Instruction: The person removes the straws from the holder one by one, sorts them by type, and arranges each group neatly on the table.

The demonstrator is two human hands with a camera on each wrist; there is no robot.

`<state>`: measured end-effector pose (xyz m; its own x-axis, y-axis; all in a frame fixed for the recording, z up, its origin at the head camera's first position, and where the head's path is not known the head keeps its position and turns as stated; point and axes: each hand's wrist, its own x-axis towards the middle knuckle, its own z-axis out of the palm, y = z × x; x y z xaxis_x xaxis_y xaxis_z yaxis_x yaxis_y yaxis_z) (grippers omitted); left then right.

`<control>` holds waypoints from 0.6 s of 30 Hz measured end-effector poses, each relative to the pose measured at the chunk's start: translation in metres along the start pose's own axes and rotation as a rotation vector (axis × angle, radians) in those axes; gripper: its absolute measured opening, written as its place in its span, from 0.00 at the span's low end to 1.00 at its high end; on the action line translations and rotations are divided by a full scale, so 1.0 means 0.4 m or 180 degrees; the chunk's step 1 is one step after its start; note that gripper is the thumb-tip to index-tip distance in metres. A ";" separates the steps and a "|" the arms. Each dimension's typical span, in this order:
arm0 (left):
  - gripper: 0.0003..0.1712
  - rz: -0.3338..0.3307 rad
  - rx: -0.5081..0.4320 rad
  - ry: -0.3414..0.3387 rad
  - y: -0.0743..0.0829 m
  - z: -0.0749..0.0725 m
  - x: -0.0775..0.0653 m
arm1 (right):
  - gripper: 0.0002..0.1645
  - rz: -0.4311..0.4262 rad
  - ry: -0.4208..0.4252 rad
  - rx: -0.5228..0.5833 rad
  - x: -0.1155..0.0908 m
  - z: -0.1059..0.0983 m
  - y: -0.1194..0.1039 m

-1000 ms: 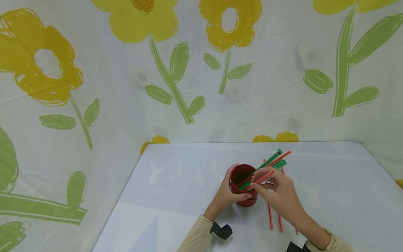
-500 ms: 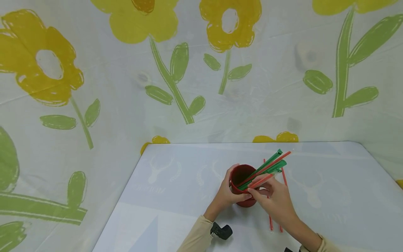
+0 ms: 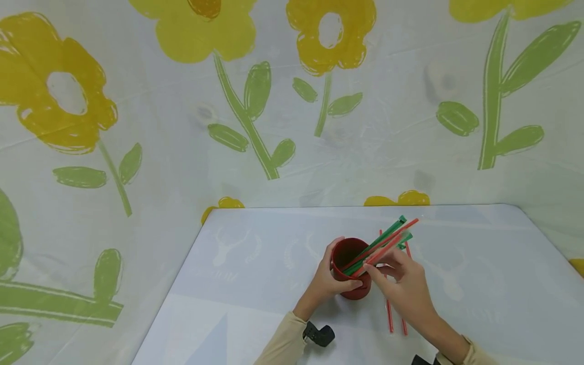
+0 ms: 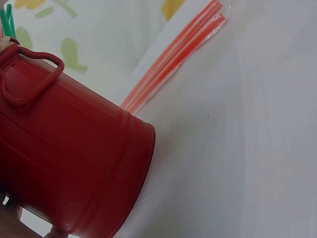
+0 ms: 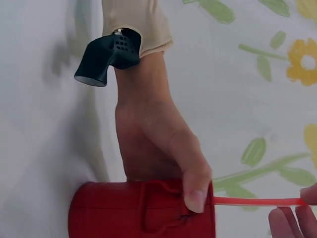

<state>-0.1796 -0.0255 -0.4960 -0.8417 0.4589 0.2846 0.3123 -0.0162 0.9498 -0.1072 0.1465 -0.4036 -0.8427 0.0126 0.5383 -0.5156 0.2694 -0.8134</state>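
A dark red metal pail [image 3: 356, 292] with a small side handle [image 4: 37, 82] is tilted, its mouth toward the upper right of the head view. My left hand [image 3: 323, 284] grips it by the side, with the thumb [image 5: 195, 198] near the rim. My right hand [image 3: 408, 289] pinches a red straw [image 3: 385, 248] whose lower end reaches into the pail; the right wrist view shows this straw [image 5: 257, 201] running from the mouth to the fingertips. Green straws [image 3: 388, 231] and another red straw also lean out of the pail.
Several red straws [image 3: 389, 318] lie on the white table [image 3: 255, 263] beside the pail, partly under my right hand; two show in clear wrapping [image 4: 173, 57] in the left wrist view. A flower-patterned cloth [image 3: 388, 152] hangs behind the table's back edge.
My right hand has shifted slightly at the pail's mouth, and the red straw it pinches now extends farther up past its fingers. My left hand and the pail stay in place.
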 end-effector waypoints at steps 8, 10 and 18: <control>0.53 0.0067 -0.0022 0.0058 -0.025 -0.002 0.002 | 0.16 -0.0244 0.0077 0.0177 0.029 -0.038 -0.025; 0.53 0.0048 -0.0033 0.0053 -0.024 -0.001 0.002 | 0.17 -0.0307 0.0164 0.0231 0.036 -0.049 -0.029; 0.53 0.0074 -0.0065 0.0028 -0.028 0.003 0.005 | 0.20 -0.0587 0.0426 0.0546 0.066 -0.089 -0.052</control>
<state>-0.1844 -0.0232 -0.5060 -0.8381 0.4503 0.3078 0.3229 -0.0451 0.9453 -0.1131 0.1755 -0.3646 -0.7102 0.1086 0.6956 -0.6865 0.1122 -0.7184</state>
